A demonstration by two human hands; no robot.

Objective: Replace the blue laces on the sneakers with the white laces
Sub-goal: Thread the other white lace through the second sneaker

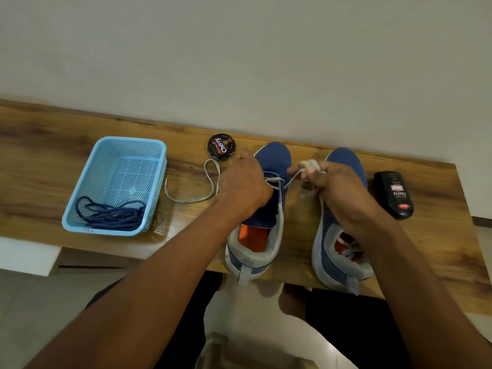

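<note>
Holding blue laces (111, 213), a basket (87, 182); both hands (246, 186) pinching a white lace (294, 177).

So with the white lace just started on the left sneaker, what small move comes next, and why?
Probably pull the white lace snug through the left sneaker: the right hand pinches one end, its slack wound on the fingers, and the left hand sits at the eyelets. The blue laces already lie in the basket.
</note>
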